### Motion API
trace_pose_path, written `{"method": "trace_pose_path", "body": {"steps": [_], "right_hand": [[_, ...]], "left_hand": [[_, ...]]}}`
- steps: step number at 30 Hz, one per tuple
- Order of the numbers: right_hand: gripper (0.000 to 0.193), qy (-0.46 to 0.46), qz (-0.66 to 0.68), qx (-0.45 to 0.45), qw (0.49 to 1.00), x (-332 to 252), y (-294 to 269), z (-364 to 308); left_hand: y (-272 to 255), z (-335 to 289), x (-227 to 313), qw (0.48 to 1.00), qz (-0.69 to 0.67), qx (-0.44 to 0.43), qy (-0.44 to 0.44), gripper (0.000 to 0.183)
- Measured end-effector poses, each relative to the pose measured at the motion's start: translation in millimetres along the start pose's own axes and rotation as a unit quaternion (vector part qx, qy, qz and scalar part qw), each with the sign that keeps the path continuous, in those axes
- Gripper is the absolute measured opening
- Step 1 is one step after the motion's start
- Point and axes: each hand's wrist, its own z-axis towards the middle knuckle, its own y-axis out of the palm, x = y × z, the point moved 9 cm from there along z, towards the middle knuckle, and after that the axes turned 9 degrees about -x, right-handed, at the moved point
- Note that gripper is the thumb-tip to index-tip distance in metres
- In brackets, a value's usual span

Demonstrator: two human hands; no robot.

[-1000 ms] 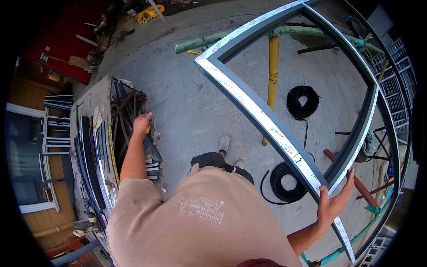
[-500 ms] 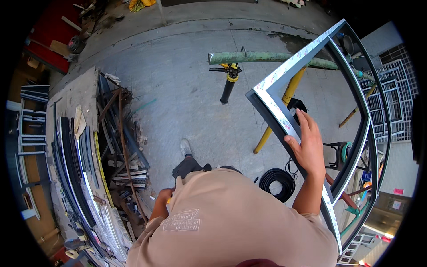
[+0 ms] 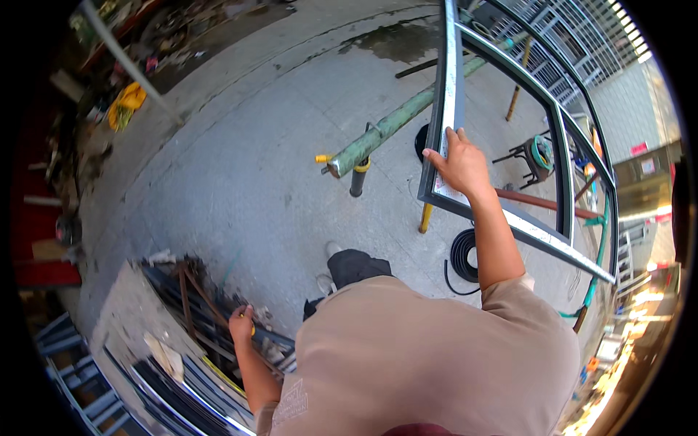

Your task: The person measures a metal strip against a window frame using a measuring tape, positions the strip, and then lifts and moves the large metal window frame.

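Observation:
A dark metal window frame (image 3: 448, 87) with white protective film along its faces lies across a green pipe (image 3: 385, 133) on the right. My right hand (image 3: 467, 168) is closed over the frame's near-left bar, close to the corner, with the thumb at the outer edge. Low on the left, away from the frame, my left hand (image 3: 241, 324) is closed around a small yellow object (image 3: 253, 330). Mostly hidden by the fingers, that object shows too little to tell its kind.
Yellow legs (image 3: 424, 218) and a dark post (image 3: 357, 182) stand under the pipe. A coil of black hose (image 3: 463, 256) lies on the floor near my right side. At lower left, a bench (image 3: 120, 301) holds metal profiles. A stool (image 3: 534, 160) stands beyond the frame's opening.
My view has turned, and the frame now appears swung round, its corner nearer me. My right hand has shifted along the bar toward that corner. My left hand has come out from my side.

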Motion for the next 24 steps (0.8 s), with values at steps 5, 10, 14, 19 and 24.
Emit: {"method": "trace_pose_path", "body": {"steps": [5,10,14,19,24], "right_hand": [[0.067,0.142,0.193,-0.091,0.967,7,-23,18],[0.074,0.173,0.034,-0.014,0.984,16,-11,29],[0.081,0.240,0.015,-0.069,0.968,11,-6,40],[0.088,0.325,0.013,-0.060,0.944,7,-5,38],[0.095,0.438,-0.041,-0.058,0.896,-5,-1,42]], "left_hand": [[34,103,21,0.994,0.003,-0.111,-0.025,0.049],[45,129,60,0.959,-0.034,-0.257,-0.110,0.053],[20,189,79,0.950,0.047,-0.281,-0.126,0.052],[-5,289,118,0.931,0.167,-0.304,-0.113,0.052],[-32,417,160,0.889,0.298,-0.339,-0.073,0.052]]}}
